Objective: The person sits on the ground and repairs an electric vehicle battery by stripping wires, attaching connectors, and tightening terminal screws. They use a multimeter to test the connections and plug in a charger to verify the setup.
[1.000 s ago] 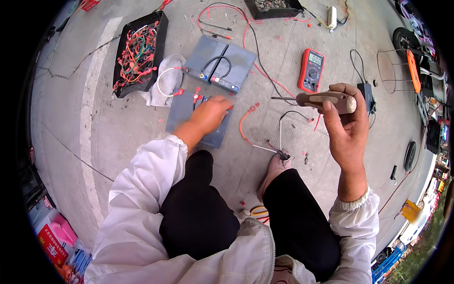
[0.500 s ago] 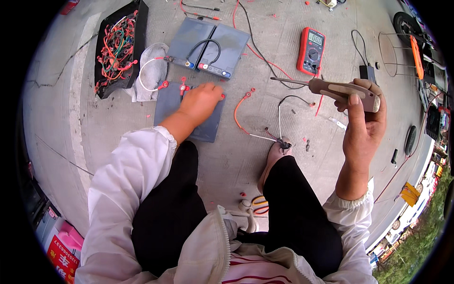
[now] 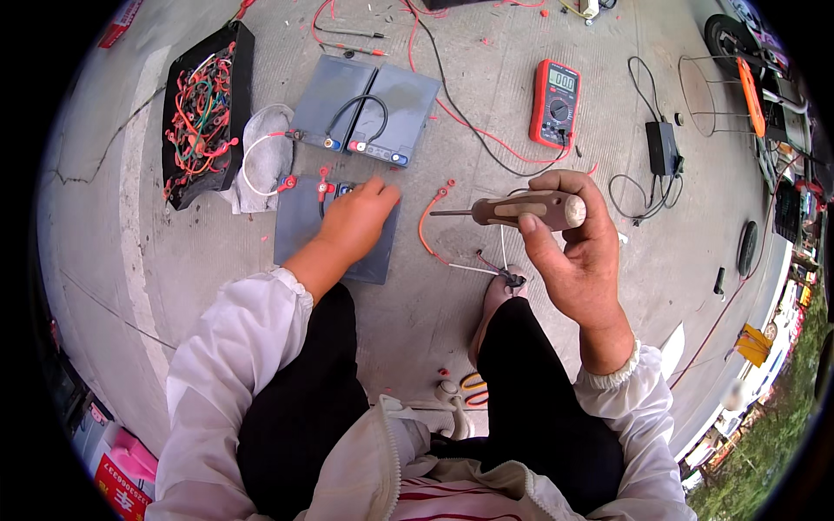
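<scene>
A screwdriver point(image 3: 512, 211) with a brown-grey handle lies across the fingers of my right hand point(image 3: 578, 260), its thin shaft pointing left above the ground. My left hand point(image 3: 352, 227) rests over the far edge of the nearest grey battery point(image 3: 365, 260), fingers bent together near its right terminal. What they pinch, if anything, is hidden. A red-capped terminal with a ring lug point(image 3: 325, 186) stands at that battery's left end. Behind it two more grey batteries point(image 3: 334, 91) lie side by side, bridged by a black cable point(image 3: 354, 100). A white lead point(image 3: 248, 165) links them to the nearest battery.
A black box point(image 3: 236, 95) of tangled wires sits far left beside a grey cloth point(image 3: 269, 152). Beyond my right hand lie a red multimeter point(image 3: 554, 104) and a black adapter point(image 3: 662, 148). An orange wire point(image 3: 426, 227) lies near my foot; scissors point(image 3: 473, 391) lie between my legs.
My right hand has swung left and slightly down with the screwdriver, bringing it nearer the batteries. My left hand stays at the nearest battery. The whole view has shifted a little.
</scene>
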A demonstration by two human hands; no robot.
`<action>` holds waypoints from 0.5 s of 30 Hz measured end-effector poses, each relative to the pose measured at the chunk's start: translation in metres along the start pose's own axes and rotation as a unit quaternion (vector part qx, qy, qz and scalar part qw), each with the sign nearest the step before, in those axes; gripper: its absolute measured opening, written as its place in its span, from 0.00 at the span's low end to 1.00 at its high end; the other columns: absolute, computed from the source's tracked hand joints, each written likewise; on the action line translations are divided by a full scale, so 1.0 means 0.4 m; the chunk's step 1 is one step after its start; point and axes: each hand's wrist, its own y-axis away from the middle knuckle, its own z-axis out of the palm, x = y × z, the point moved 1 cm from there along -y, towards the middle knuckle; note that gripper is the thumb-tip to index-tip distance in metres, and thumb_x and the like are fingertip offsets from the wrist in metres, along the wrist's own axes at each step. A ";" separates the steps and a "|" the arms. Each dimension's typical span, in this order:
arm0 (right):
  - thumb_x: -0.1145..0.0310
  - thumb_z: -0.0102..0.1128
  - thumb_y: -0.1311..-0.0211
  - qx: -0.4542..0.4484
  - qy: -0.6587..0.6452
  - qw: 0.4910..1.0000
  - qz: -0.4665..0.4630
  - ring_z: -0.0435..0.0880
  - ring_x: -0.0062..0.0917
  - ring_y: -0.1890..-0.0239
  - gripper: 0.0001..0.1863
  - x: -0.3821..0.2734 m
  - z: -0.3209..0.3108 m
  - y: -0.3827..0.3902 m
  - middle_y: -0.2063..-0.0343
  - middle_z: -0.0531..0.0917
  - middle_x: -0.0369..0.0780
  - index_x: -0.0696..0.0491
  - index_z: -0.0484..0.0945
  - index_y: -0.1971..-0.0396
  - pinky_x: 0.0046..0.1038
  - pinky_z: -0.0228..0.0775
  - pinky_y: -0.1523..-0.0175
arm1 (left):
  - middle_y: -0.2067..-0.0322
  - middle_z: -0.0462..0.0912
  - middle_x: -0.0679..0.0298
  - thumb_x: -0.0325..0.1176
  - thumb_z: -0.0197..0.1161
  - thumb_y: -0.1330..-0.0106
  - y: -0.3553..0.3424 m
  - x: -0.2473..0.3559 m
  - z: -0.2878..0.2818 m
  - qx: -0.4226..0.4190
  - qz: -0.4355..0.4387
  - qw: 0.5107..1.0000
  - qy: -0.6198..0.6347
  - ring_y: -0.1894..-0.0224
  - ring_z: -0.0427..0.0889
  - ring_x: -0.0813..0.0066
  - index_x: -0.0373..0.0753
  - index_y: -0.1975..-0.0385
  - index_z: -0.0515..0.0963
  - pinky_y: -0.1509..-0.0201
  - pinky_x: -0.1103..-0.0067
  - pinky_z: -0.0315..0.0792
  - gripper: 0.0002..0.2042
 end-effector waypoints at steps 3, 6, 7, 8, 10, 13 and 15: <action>0.74 0.69 0.47 -0.011 -0.014 1.000 0.000 0.80 0.28 0.59 0.19 -0.004 0.023 -0.004 0.62 0.79 0.41 0.56 0.74 0.56 0.29 0.73 0.54 | 0.65 0.77 0.55 0.22 0.58 0.43 0.002 -0.002 0.004 -0.021 -0.032 0.999 -0.031 0.61 0.82 0.53 0.37 0.64 0.73 0.61 0.63 0.78 0.08; 0.74 0.69 0.48 -0.022 0.012 0.999 -0.024 0.80 0.32 0.60 0.18 -0.012 0.023 -0.007 0.62 0.79 0.42 0.56 0.74 0.57 0.30 0.72 0.55 | 0.65 0.77 0.55 0.21 0.58 0.44 -0.014 0.011 -0.008 -0.031 -0.020 0.999 -0.035 0.61 0.83 0.54 0.36 0.64 0.73 0.61 0.64 0.78 0.09; 0.74 0.69 0.48 -0.020 0.017 0.999 -0.039 0.80 0.34 0.61 0.18 -0.012 0.023 -0.008 0.62 0.79 0.43 0.55 0.74 0.57 0.31 0.72 0.55 | 0.65 0.77 0.55 0.21 0.59 0.44 -0.014 0.014 -0.015 -0.032 0.001 0.999 -0.039 0.61 0.83 0.54 0.36 0.64 0.72 0.62 0.65 0.79 0.09; 0.75 0.69 0.48 -0.023 0.061 0.994 -0.084 0.80 0.35 0.60 0.18 -0.017 0.020 -0.014 0.63 0.79 0.43 0.55 0.74 0.57 0.31 0.72 0.55 | 0.65 0.77 0.56 0.21 0.59 0.44 -0.013 0.015 -0.019 -0.031 0.021 0.998 -0.044 0.61 0.83 0.54 0.36 0.64 0.72 0.62 0.65 0.79 0.09; 0.75 0.69 0.48 -0.033 0.059 0.995 -0.077 0.80 0.36 0.60 0.19 -0.020 0.024 -0.015 0.62 0.79 0.44 0.55 0.73 0.56 0.32 0.73 0.55 | 0.66 0.77 0.55 0.24 0.59 0.41 -0.008 0.009 -0.012 -0.043 -0.012 0.998 -0.047 0.62 0.82 0.52 0.36 0.65 0.72 0.62 0.65 0.78 0.07; 0.74 0.69 0.47 -0.042 0.055 0.995 -0.069 0.81 0.37 0.60 0.20 -0.026 0.021 -0.019 0.62 0.79 0.44 0.55 0.73 0.55 0.32 0.73 0.55 | 0.67 0.77 0.55 0.24 0.59 0.40 -0.012 0.012 -0.007 -0.059 -0.054 0.995 -0.054 0.63 0.83 0.52 0.36 0.64 0.72 0.63 0.65 0.78 0.06; 0.74 0.69 0.47 -0.043 0.056 0.995 -0.063 0.81 0.37 0.60 0.19 -0.029 0.015 -0.019 0.62 0.79 0.44 0.55 0.73 0.55 0.33 0.73 0.55 | 0.66 0.77 0.54 0.24 0.59 0.40 -0.018 0.016 -0.010 -0.059 -0.038 0.996 -0.060 0.63 0.83 0.52 0.36 0.64 0.72 0.64 0.65 0.78 0.07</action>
